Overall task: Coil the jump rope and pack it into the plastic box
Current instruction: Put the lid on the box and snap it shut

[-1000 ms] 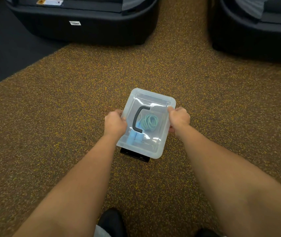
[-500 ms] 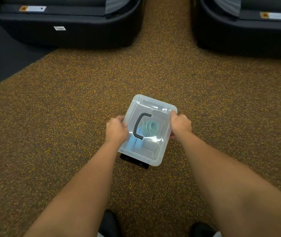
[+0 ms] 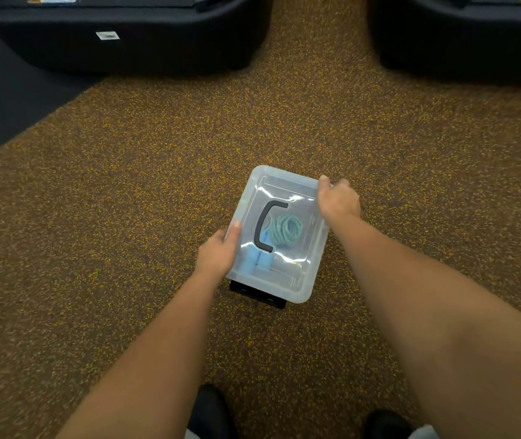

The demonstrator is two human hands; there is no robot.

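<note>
1. Left hand (image 3: 218, 253): fingers (image 3: 235, 228) pressed flat along the near-left edge of the lid (image 3: 279, 236), thumb on top, closed lightly on the rim rather than clenched.
2. Right hand (image 3: 338, 199): fingers (image 3: 324, 182) curled over the far-right corner of the same lid, gripping the rim there.
3. Under both hands: clear plastic box (image 3: 297, 288) on the floor (image 3: 126, 185), lid in place, dark carry handle (image 3: 264, 224) lying flat on top.
4. Inside, seen through the lid: jump rope (image 3: 286, 229) wound in a tight teal coil near the middle, its pale blue grips (image 3: 254, 263) side by side toward the near end.
5. Below the near edge: a black latch (image 3: 257, 296) poking out, apparently not yet snapped up.
6. Step in hand, as judged: coiling and packing done, lid being seated and pressed down at opposite corners.
7. Next move likely calls for even downward pressure around the rim, then closing the latch; far latch hidden, state unknown.
8. Further out: two dark machine bases (image 3: 126, 42) at the top of the view, shoe tips at the bottom.
</note>
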